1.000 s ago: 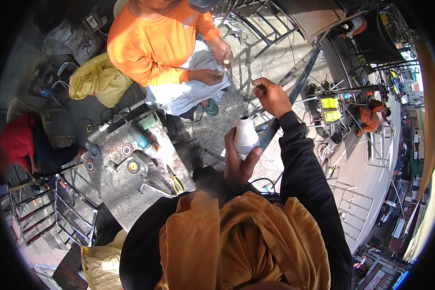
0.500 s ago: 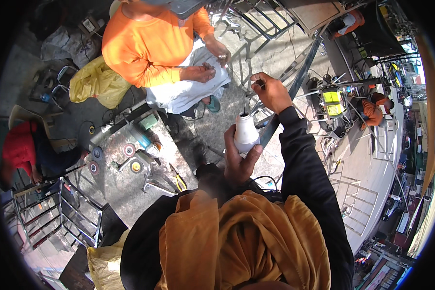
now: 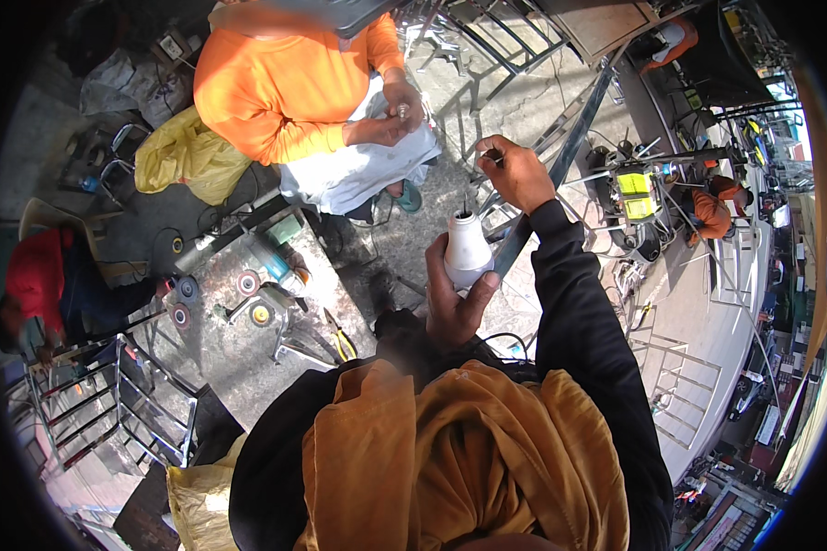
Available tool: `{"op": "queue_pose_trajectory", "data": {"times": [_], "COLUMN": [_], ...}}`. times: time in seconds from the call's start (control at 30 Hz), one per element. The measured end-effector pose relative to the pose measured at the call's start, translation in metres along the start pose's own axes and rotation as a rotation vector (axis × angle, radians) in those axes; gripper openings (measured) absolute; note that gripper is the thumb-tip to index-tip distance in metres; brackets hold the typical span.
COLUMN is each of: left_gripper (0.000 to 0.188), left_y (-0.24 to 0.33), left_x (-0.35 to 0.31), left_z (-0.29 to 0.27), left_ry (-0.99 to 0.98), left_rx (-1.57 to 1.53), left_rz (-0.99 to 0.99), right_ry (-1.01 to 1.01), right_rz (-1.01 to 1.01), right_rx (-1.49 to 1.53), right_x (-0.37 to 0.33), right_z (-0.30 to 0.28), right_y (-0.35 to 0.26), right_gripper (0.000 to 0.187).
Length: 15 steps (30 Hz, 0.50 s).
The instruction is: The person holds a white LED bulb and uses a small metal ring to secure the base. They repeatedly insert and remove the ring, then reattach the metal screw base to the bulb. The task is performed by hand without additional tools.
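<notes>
Left hand (image 3: 458, 312) and right hand (image 3: 518, 176) are apart. From the left, pliers (image 3: 342, 342) lie on the bench (image 3: 216, 367); farther away, a co-worker (image 3: 276, 92) in orange holds something small between both palms. In the middle of the scene is a white bulb (image 3: 470, 253), gripped in the left hand, its open neck toward the far side with thin dark wires (image 3: 465, 204) sticking out.

The bulb's shell looks smooth and tapered, so a slack grip or a sudden turn of the wrist could let it slip to the floor (image 3: 413, 234). Snagging the wires might strain them where they leave the neck. Anything tiny between the right fingertips could fall out of sight.

The left fingers wrap the bulb's left side, the thumb its right. Farther and to the right, the right arm reaches forward in a black sleeve (image 3: 579, 303), knuckles up, thumb and forefinger curled close; whether they pinch anything, I cannot tell. A dark bar (image 3: 583, 124) slants beyond.
</notes>
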<state>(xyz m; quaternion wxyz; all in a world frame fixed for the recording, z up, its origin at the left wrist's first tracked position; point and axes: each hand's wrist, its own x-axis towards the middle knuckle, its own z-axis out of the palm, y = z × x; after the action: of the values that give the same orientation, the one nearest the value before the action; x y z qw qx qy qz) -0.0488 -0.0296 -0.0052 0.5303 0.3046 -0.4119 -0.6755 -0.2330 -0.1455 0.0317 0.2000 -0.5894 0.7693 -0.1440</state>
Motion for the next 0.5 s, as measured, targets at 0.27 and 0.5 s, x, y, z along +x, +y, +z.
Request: {"op": "queue_pose_trajectory", "data": {"times": [0.27,0.5], "left_gripper": [0.071,0.071], "left_y": [0.0007,-0.0002], "left_x": [0.0002,0.0011], "left_z": [0.0009,0.0005], "left_ry": [-0.008,-0.024], "left_rx": [-0.004,-0.027], "left_rz": [0.002,0.003], "right_ry": [-0.005,-0.011], "right_rz": [0.007,0.003], "right_rx": [0.000,0.014], "right_x": [0.0002,0.0010], "right_z": [-0.0024,-0.0029], "right_y": [-0.0021,-0.0023], "right_gripper": [0.027,0.027]}}
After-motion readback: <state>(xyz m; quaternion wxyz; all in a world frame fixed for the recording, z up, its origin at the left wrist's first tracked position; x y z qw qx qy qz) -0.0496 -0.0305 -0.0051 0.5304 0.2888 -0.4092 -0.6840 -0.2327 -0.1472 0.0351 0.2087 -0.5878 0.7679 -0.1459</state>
